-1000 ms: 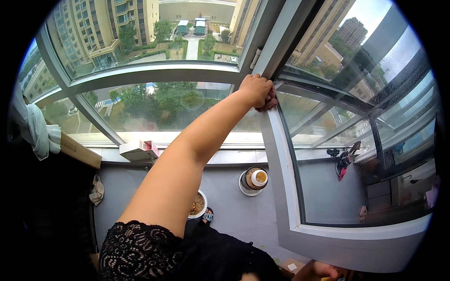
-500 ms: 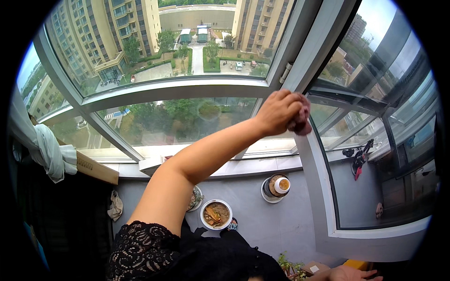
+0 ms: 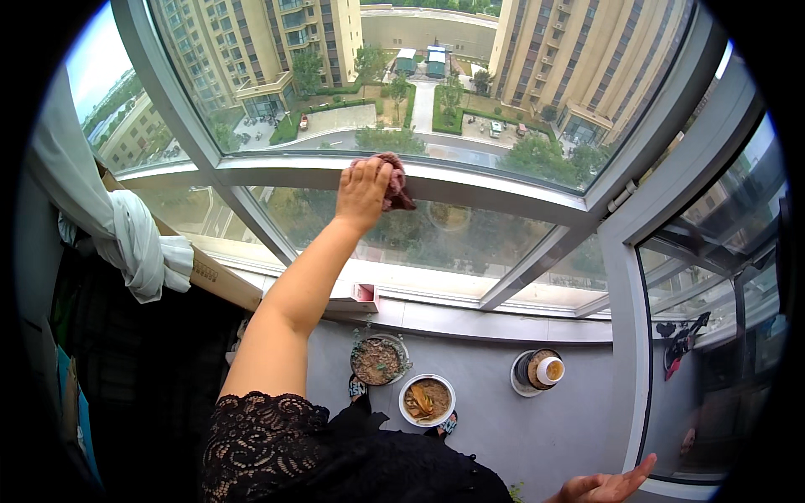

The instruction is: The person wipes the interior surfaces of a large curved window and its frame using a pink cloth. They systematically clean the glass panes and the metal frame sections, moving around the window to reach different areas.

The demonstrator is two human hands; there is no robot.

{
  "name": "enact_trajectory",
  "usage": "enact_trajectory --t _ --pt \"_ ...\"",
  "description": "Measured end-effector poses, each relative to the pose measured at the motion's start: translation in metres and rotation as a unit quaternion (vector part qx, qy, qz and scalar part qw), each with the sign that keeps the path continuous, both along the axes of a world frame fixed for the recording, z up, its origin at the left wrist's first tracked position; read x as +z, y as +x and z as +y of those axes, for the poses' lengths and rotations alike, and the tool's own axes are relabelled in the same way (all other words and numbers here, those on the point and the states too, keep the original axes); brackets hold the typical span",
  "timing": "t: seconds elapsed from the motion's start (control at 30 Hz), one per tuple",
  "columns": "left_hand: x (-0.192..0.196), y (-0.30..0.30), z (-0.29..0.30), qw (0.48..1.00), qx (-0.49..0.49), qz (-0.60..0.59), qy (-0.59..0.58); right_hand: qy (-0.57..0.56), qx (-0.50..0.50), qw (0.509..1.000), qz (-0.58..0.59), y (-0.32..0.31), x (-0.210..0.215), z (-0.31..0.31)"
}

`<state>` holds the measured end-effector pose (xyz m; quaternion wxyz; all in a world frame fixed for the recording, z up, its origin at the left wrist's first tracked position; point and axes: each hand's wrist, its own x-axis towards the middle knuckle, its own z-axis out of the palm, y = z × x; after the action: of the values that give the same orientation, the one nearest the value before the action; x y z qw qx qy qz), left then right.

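My left hand [image 3: 362, 194] is closed round a dusky pink cloth [image 3: 393, 179]. It presses the cloth against the grey horizontal bar of the window frame [image 3: 470, 189], just under the large upper pane. My left arm reaches up and forward, with a black lace sleeve at the shoulder. Down at the lower right, my right hand [image 3: 610, 486] hangs in the air with fingers stretched out and nothing in it, near the bottom of the opened window sash [image 3: 635, 352].
On the grey floor stand a pot of dry soil with a sprawling plant [image 3: 377, 360], a white-rimmed pot [image 3: 454, 394] and a dark pot bearing a white cup [image 3: 549, 370]. A knotted pale curtain [image 3: 138, 251] hangs at left beside a long cardboard box [image 3: 220, 281]. A pink-and-white box [image 3: 356, 295] sits by the sill.
My left hand has carried the cloth leftward along the frame, from near the hinge by the opened sash to the bar's middle-left. The view has shifted, and my right hand remains open at lower right.
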<state>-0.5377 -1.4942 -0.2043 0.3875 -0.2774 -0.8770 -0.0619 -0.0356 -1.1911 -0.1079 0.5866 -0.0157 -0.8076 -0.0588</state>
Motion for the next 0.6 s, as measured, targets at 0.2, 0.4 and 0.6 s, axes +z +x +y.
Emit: enact_trajectory --t 0.2,0.4,0.6 --pt "0.019 -0.052 -0.204 0.949 0.297 -0.097 -0.042 -0.051 0.035 0.996 -0.066 -0.036 0.001 -0.023" --pt "0.038 -0.059 -0.201 0.932 0.334 -0.144 0.005 -0.098 0.002 0.987 -0.129 -0.045 -0.001 -0.066" --pt "-0.004 -0.036 -0.135 0.995 -0.011 0.046 0.089 -0.083 -0.006 0.978 -0.193 -0.082 0.006 -0.156"
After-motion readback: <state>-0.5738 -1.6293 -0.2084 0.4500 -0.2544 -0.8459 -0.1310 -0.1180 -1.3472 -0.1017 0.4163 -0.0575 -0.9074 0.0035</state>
